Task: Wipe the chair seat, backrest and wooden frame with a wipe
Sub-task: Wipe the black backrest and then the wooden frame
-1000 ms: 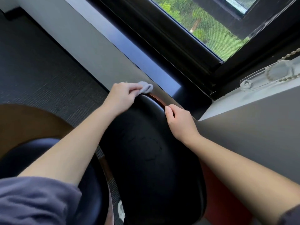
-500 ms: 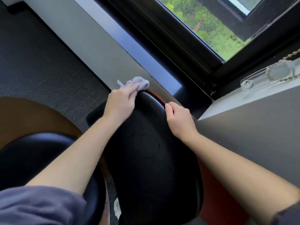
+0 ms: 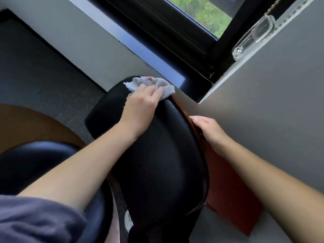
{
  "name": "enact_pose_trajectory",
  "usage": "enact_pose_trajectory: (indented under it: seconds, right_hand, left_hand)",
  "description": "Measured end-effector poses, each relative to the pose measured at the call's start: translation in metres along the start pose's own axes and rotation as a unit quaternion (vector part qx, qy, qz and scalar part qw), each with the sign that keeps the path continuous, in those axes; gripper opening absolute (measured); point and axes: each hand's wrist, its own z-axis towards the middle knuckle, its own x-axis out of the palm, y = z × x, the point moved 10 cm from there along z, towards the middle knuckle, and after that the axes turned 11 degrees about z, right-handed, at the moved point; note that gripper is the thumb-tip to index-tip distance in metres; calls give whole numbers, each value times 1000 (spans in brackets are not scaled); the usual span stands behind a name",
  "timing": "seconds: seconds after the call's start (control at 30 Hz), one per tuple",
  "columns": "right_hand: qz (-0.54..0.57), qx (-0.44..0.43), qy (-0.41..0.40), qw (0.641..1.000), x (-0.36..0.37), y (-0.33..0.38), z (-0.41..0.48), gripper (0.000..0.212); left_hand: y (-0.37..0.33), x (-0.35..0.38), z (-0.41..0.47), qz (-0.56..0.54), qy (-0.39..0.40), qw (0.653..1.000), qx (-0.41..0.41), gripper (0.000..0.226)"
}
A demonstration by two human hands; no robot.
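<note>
Roughly, I judge the job to be somewhere in its backrest stage. My left hand (image 3: pixel 141 102) lies on the wipe (image 3: pixel 158 85), its fingers nearly flat across the crumpled white cloth and pressing it onto the top edge of the black backrest (image 3: pixel 157 163). The thumb is hidden, so I cannot tell whether it also pinches the cloth. My right hand (image 3: pixel 209 131) steadies the chair from the side. Its fingers curl behind the red-brown wooden frame (image 3: pixel 181 108) that rims the backrest, its thumb lies along the front edge, and it holds nothing else. The wipe sits at the very crest of the padding, just beside the wood and perhaps touching it.

How much of the padding is finished I cannot read: the black surface shows no damp streak and no line between wiped and unwiped. The seat (image 3: pixel 31 165), which I take to be the dark cushion at lower left, has no hand near it. The broad wooden panel below my right arm has no cloth on it. By my reckoning the top edge is in hand, while the frame and probably the seat are not yet done.
</note>
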Motion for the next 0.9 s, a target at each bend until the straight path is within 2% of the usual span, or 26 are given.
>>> enact_pose_trajectory:
  seconds: [0.17,0.3,0.47,0.6,0.73,0.83,0.9]
  right_hand:
    - [140,81,18,987,-13,-34,-33,37]
    - [160,84,11,983,-20,-50,-55,35]
    - [159,109,10,981,-36,-72,-79,33]
    - [175,120,-5,977,-62,-91,-98,35]
    - [240,132,29,961,-63,-105,-115,30]
    - [254,130,52,957,-52,-110,-118,30]
    - [258,127,65,956,-41,-108,-119,30]
  left_hand:
    - [-58,-14,-4,-4,27,997,78,27]
    - [-102,-10,-12,-29,73,986,148,28]
    - [-160,-34,-53,-84,38,969,228,25]
    - [-202,-49,-96,-94,50,951,290,29]
    - [-233,-60,-143,-89,49,927,360,29]
    - [-241,-62,-175,-95,46,912,397,41]
    - [-242,-59,-197,-82,44,899,427,37]
